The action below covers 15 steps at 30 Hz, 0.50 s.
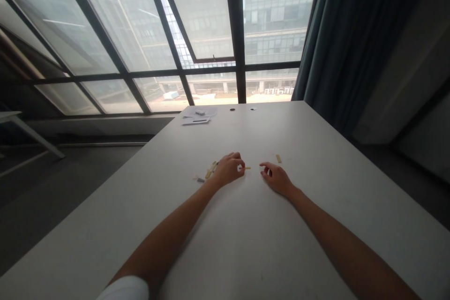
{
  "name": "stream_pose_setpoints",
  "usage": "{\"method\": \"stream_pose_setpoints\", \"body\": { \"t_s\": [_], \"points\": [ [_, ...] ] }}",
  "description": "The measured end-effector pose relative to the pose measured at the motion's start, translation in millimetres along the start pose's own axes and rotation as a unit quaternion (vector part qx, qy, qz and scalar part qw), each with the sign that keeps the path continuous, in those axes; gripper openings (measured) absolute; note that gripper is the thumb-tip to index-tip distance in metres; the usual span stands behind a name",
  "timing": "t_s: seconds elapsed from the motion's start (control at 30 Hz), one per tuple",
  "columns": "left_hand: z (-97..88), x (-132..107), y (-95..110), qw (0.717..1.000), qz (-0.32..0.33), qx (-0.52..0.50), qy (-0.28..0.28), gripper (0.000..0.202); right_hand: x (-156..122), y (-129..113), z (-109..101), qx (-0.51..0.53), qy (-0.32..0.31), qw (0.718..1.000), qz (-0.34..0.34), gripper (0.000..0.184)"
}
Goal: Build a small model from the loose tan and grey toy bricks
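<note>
Over the middle of the white table [239,225], my left hand [229,168] pinches a small, thin yellowish strip [248,168] between thumb and fingertips. The strip points right, toward my other hand. My right hand [276,178] is a short way off with thumb and fingers curved apart and nothing between them. Beyond it lies a flat yellowish piece [279,158]. Several small yellowish pieces [210,171] lie in a loose group just left of my left hand, partly hidden by it. A small grey piece [200,180] rests beside them.
White papers [197,121] with a small grey object [199,113] on them lie at the table's far left corner. Two round spots [232,109] sit near the far edge. Windows stand behind the table, and a dark curtain [330,47] hangs at the right.
</note>
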<state>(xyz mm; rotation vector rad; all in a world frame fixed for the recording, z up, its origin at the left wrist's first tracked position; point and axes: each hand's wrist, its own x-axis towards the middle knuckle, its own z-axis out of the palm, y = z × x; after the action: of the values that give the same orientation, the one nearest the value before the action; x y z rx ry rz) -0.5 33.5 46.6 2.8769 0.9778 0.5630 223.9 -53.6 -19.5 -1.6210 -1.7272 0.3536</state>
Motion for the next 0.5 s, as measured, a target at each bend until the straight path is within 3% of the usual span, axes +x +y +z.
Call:
{"method": "stream_pose_setpoints", "body": {
  "t_s": [0.1, 0.23, 0.33, 0.5],
  "points": [
    [22.9, 19, 9, 0.999, 0.024, 0.024, 0.009, 0.013, 1, 3, 0, 0.012, 0.037, 0.999, -0.009, 0.036],
    [43.8, 26, 13, 0.998, 0.042, 0.03, 0.033, 0.011, 0, 5, 0, -0.041, 0.066, 0.997, -0.03, 0.031],
    [49.9, 24, 13, 0.997, 0.061, 0.011, 0.054, 0.01, 1, 7, 0, -0.062, 0.078, 0.995, -0.028, 0.029],
    [53.3, 21, 15, 0.994, 0.084, -0.017, 0.061, 0.01, 3, 10, -1, -0.029, 0.04, 0.998, -0.034, 0.016]
  ]
}}
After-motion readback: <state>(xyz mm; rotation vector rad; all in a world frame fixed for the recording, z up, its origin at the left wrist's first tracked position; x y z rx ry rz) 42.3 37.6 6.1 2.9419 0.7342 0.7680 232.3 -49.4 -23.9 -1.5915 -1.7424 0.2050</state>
